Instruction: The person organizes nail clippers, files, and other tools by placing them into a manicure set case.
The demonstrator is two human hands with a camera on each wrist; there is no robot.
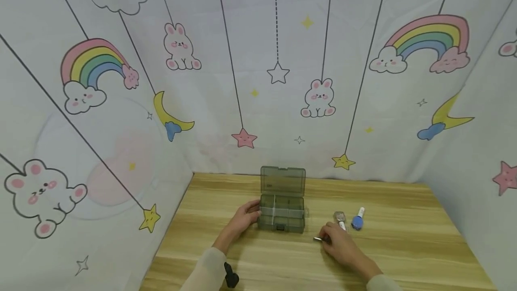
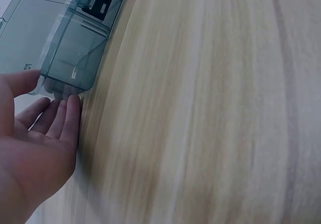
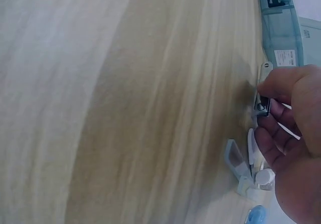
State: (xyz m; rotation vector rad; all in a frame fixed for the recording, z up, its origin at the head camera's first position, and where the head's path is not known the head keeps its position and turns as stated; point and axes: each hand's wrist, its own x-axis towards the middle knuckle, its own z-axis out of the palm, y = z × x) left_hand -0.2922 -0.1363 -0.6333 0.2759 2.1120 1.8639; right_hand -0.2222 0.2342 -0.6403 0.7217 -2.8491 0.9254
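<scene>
A translucent grey-green compartment box (image 1: 281, 223) stands on the table with its lid (image 1: 282, 181) raised at the back; dividers split its inside. My left hand (image 1: 245, 217) is at the box's left end. In the left wrist view its fairly straight fingers (image 2: 71, 116) touch the end wall, with the thumb near the upper corner. To the right of the box, my right hand (image 1: 337, 241) pinches a small silver nail clipper (image 3: 265, 76) between thumb and fingers, close over the table. Part of the clipper is hidden by the thumb.
Just beyond my right hand lies a small item with a brownish square end (image 1: 339, 215) and a white part. Beside it is a blue round-ended item (image 1: 357, 223) with a white handle. A black object (image 1: 231, 275) shows by my left sleeve. A patterned curtain (image 1: 282, 116) encloses the wooden table.
</scene>
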